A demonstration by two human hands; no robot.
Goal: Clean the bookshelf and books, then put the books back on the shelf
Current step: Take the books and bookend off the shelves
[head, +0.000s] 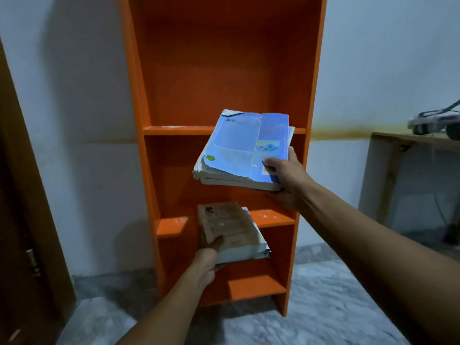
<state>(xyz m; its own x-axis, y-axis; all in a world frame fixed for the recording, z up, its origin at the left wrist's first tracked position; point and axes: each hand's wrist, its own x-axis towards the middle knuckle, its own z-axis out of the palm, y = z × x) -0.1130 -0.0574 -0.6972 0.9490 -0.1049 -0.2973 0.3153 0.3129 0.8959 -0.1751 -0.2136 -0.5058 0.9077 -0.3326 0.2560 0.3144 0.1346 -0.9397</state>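
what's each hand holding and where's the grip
Right hand grips a stack of blue-covered books at its near right corner; left hand grips a brown-covered book stack at its near left corner.

Lots of open room inside the top part of the orange bookshelf (219,58). Blue books (246,148) blocking the middle part. Brown book (229,227) across the lower shelf board (273,217).

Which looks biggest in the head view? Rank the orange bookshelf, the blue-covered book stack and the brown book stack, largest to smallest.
1. orange bookshelf, by far the largest.
2. blue-covered book stack, held in the right hand.
3. brown book stack, held in the left hand.
The two stacks look near in size; distance from the camera makes their order unsure.
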